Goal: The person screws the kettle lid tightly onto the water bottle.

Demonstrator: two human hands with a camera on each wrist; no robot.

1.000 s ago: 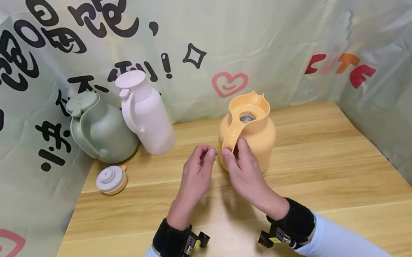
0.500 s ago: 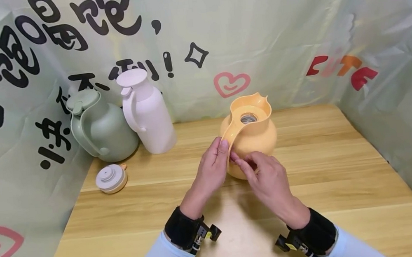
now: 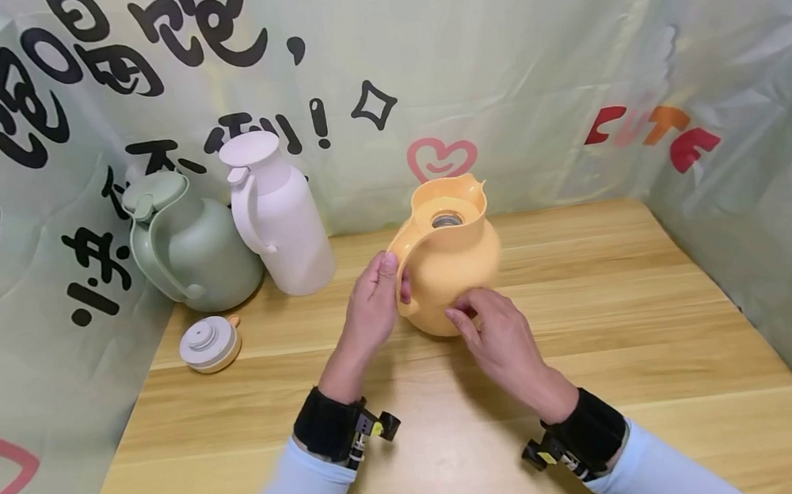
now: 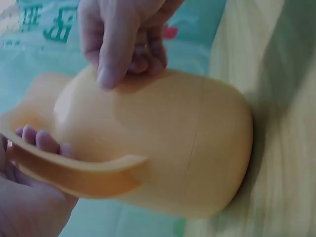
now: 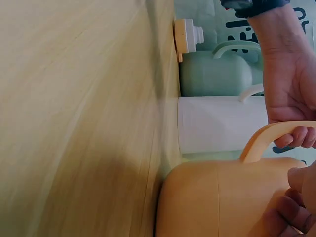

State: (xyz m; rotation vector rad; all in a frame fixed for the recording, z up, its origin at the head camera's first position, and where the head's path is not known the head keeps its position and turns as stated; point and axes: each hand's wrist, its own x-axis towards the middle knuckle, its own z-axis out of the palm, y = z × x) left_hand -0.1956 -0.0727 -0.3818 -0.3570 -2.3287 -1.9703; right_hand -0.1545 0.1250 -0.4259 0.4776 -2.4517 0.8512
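An orange vacuum jug (image 3: 455,261) stands lidless on the wooden table, its round neck opening visible from above. My left hand (image 3: 367,307) grips the jug's handle (image 4: 98,175), fingers through the loop and thumb outside. Against the near side of the jug's body is my right hand (image 3: 504,340); its fingers are loosely bent and hold nothing. In the left wrist view the right thumb and knuckles rest on the orange surface. Away to the left lies a round lid (image 3: 210,344), pale on top with an orange rim and tab.
At the back left stand a green jug (image 3: 207,257) and a tall pale lilac jug (image 3: 286,226), side by side. Printed cloth (image 3: 536,66) hangs behind the table (image 3: 660,317) and along both sides.
The left hand has come onto the handle and taken hold of it; the right hand has left the handle for the body. The orange jug has shifted a little left.
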